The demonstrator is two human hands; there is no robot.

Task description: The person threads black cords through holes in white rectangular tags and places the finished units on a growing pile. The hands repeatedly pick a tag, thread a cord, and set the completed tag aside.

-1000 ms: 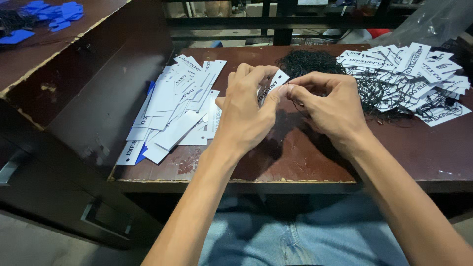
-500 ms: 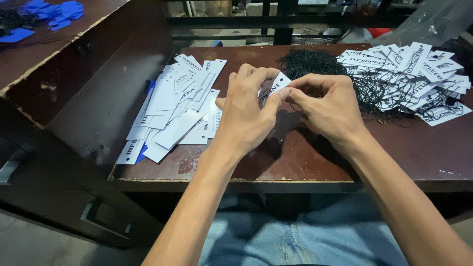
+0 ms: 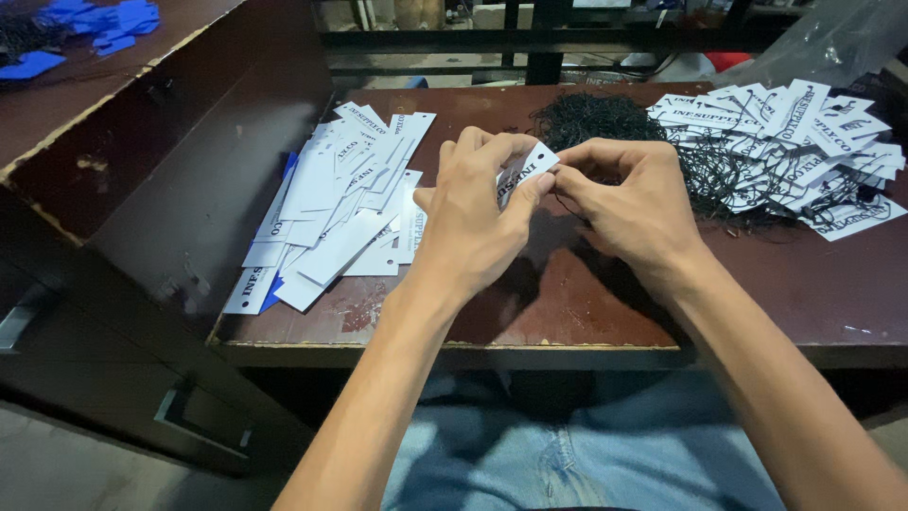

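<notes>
**Operator:** Presently, what did each hand grasp?

**Inspector:** The left hand (image 3: 468,222) pinched one white hang tag (image 3: 526,168) between thumb and fingers, tilted up above the brown worktable (image 3: 567,293), probably to expose its punched end. The right hand (image 3: 629,203) met that end with thumb and forefinger pressed together; a thin black string appeared to be between them, though I could not tell for certain.

**Operator:** And the stock relative to the held tag?

**Inspector:** Unstrung white tags (image 3: 340,203) lay left of it, loose black string (image 3: 591,118) just behind, strung tags (image 3: 794,142) to the right, likely sorted for reach.
</notes>
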